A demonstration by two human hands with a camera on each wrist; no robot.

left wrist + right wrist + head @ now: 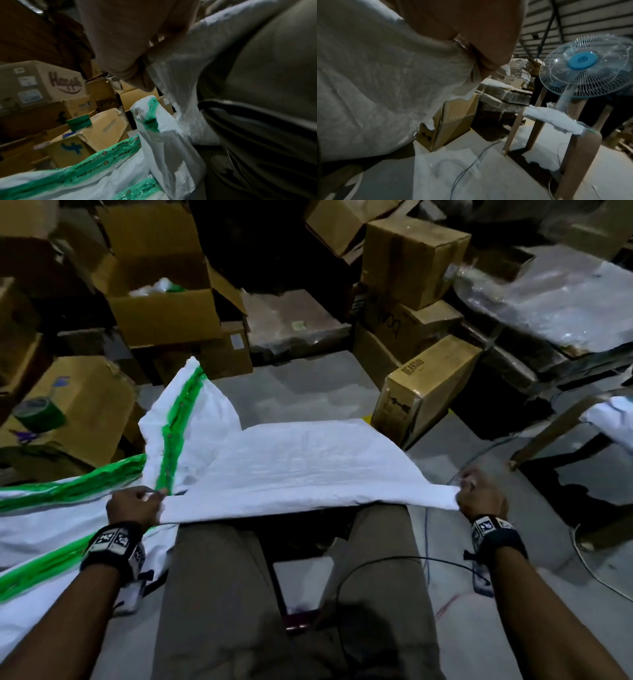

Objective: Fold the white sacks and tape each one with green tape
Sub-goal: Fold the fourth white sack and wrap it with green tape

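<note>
A white sack [301, 467] is stretched flat above my knees, its far edge drooping toward the floor. My left hand [137, 505] grips its near left corner, beside a strip of green tape [174, 426] running up the sack's raised left flap. My right hand [479, 494] grips the near right corner. In the left wrist view my fingers [130, 56] curl round the white sack [180, 83]. In the right wrist view the sack [382, 83] hangs from my curled fingers [471, 44]. A green tape roll [39, 410] sits on a cardboard box [85, 405] at the left.
More white sacks with green tape [44, 518] lie at my left. Cardboard boxes [414, 258] crowd the back and a leaning box [421, 392] stands right of the sack. A brown stool [556, 135] bearing a folded sack [554, 120] and a fan [587, 65] stand right. Cables [442, 539] cross the floor.
</note>
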